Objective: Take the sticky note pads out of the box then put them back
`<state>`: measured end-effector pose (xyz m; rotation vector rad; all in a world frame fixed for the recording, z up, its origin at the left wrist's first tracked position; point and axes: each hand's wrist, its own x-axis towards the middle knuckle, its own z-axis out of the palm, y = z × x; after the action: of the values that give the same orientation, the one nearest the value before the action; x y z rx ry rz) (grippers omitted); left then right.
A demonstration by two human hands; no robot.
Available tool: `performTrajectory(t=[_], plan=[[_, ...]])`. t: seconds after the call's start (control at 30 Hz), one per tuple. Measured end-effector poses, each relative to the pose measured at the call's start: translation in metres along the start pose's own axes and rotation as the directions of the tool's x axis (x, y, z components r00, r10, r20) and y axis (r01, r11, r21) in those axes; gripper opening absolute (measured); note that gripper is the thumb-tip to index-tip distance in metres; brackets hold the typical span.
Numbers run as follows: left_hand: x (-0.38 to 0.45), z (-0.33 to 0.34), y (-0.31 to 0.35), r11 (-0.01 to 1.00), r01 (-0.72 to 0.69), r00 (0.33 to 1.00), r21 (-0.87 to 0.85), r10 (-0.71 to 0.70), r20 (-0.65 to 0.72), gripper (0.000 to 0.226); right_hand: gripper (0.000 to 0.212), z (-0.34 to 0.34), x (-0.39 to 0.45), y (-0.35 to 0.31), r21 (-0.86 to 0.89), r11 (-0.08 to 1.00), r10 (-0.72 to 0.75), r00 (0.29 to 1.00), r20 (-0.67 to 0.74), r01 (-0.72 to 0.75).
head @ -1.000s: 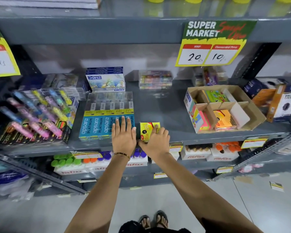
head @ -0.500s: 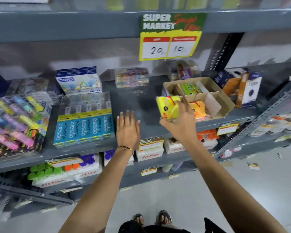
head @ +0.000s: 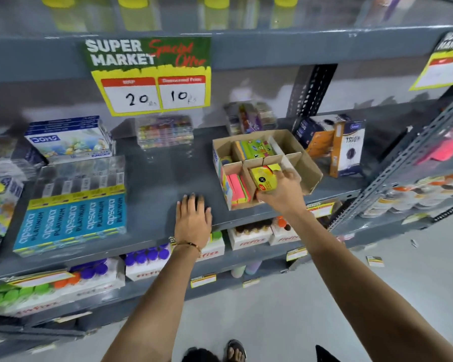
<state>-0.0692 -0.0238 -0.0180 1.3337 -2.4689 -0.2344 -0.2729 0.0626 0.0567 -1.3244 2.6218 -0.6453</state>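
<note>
Over box [head: 305, 152], R hand [head: 281, 190] grips yellow pad [head: 264, 178]; L hand [head: 192, 219] flat, fingers released.

A yellow sticky note pad [head: 265, 178] marked with a black disc and a red label is seen over a brown cardboard box [head: 307, 163] holding pink, orange and green pads [head: 238, 188], set on a grey metal shelf [head: 165, 176] beside blue-and-yellow pencil packs [head: 73, 212] and under a green, yellow and red price sign [head: 148, 74].
</note>
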Motion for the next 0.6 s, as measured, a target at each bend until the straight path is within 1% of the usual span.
performTrajectory(t=[0.17, 0.3, 0.37, 0.43, 0.47, 0.5, 0.53, 0.6], plan=[[0.000, 0.000, -0.001, 0.999, -0.014, 0.999, 0.049, 0.012, 0.037, 0.038, 0.067, 0.008, 0.003, 0.003, -0.084, 0.996, -0.028, 0.999, 0.022, 0.030], [0.002, -0.006, 0.000, 0.999, 0.005, 0.999, 0.041, -0.006, 0.035, 0.039, 0.067, 0.005, 0.003, 0.004, -0.107, 0.993, -0.032, 0.995, 0.094, 0.042], [0.000, -0.014, 0.008, 0.999, 0.052, 0.997, -0.017, -0.053, -0.051, 0.037, 0.062, -0.003, 0.000, 0.003, -0.088, 0.994, -0.058, 0.994, 0.094, 0.066], [-0.002, -0.024, 0.026, 0.995, 0.038, 0.978, -0.095, -0.057, -0.202, 0.033, 0.048, -0.016, -0.003, 0.005, -0.061, 0.989, -0.134, 0.990, -0.030, 0.132], [0.000, -0.029, 0.037, 0.994, -0.005, 0.963, -0.111, -0.025, -0.269, 0.032, 0.042, -0.024, -0.003, 0.008, -0.082, 0.982, -0.180, 0.980, -0.090, 0.173], [0.002, -0.033, 0.050, 0.993, -0.063, 0.949, -0.104, 0.027, -0.313, 0.034, 0.042, -0.031, -0.002, 0.012, -0.116, 0.971, -0.221, 0.969, -0.107, 0.209], [0.005, -0.037, 0.064, 0.989, -0.123, 0.941, -0.079, 0.091, -0.325, 0.036, 0.047, -0.037, -0.001, 0.016, -0.152, 0.959, -0.252, 0.965, -0.075, 0.239], [0.014, -0.043, 0.091, 0.969, -0.246, 0.936, 0.013, 0.241, -0.256, 0.045, 0.058, -0.041, 0.001, 0.022, -0.226, 0.931, -0.278, 0.958, 0.072, 0.288]])
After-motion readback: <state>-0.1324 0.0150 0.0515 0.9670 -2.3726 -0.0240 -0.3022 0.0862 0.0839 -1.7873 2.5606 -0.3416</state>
